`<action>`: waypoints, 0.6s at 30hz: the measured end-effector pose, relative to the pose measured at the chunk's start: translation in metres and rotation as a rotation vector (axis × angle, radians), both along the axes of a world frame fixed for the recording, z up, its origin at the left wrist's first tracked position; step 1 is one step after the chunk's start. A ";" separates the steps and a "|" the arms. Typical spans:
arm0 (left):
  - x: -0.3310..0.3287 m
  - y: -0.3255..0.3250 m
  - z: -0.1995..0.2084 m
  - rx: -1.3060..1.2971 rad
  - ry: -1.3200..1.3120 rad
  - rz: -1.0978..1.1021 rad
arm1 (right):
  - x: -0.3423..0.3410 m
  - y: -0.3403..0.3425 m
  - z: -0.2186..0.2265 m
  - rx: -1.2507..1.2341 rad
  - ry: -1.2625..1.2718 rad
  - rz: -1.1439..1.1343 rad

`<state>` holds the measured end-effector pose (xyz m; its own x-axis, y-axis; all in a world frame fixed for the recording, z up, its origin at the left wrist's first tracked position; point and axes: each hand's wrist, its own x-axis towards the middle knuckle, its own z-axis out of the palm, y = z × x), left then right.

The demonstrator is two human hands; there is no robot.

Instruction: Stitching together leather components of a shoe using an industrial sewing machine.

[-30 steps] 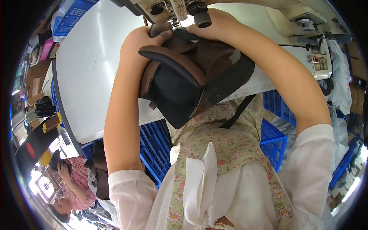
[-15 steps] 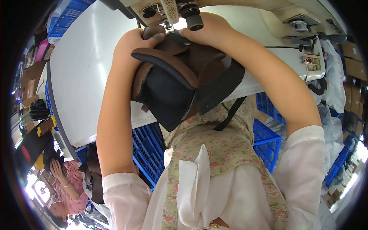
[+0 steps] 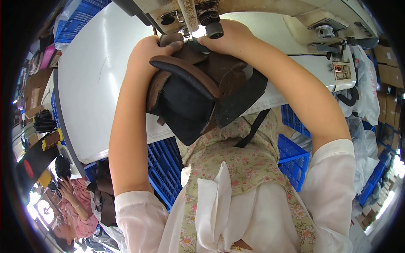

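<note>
A dark brown and black shoe upper [image 3: 198,92] with a padded collar is held up under the needle of an industrial sewing machine [image 3: 198,17] at the top of the view. My left hand [image 3: 147,55] grips the upper's left edge next to the needle. On the right side, my right hand [image 3: 225,40] presses the material just below the machine's head. A black strap [image 3: 253,126] hangs from the upper toward my lap.
The white sewing table [image 3: 93,84] spreads to the left. Blue plastic crates [image 3: 162,168] stand under it, and one more [image 3: 295,156] is to the right. White plastic bags [image 3: 365,92] hang at the far right. Another person in pink [image 3: 80,211] sits at lower left.
Both hands and the shoe upper have shifted slightly upward and closer to the needle; the upper has turned a little in my grip.
</note>
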<state>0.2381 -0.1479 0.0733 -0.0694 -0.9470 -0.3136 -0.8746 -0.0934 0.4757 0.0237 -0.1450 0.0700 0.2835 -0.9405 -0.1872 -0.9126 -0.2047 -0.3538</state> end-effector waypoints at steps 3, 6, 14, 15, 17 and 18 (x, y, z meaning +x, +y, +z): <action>0.001 -0.001 -0.002 0.002 0.007 0.002 | 0.000 0.001 0.001 -0.004 -0.016 0.013; 0.001 -0.002 -0.003 0.010 0.005 0.002 | 0.001 0.001 0.002 0.012 -0.001 -0.014; 0.001 -0.002 -0.001 0.004 0.026 -0.008 | -0.001 0.002 -0.004 -0.076 -0.061 0.007; 0.001 -0.002 0.000 0.004 0.015 -0.014 | 0.000 0.002 -0.005 -0.075 -0.061 0.005; 0.001 -0.001 -0.002 -0.037 -0.013 -0.048 | 0.002 0.000 -0.008 -0.081 -0.040 -0.004; 0.001 -0.001 -0.002 -0.078 -0.040 -0.081 | 0.002 0.000 -0.010 -0.082 -0.040 -0.006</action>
<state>0.2386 -0.1486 0.0709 -0.1360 -0.9605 -0.2427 -0.8961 0.0148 0.4435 0.0253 -0.1452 0.0602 0.2831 -0.9540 -0.0984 -0.8995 -0.2286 -0.3723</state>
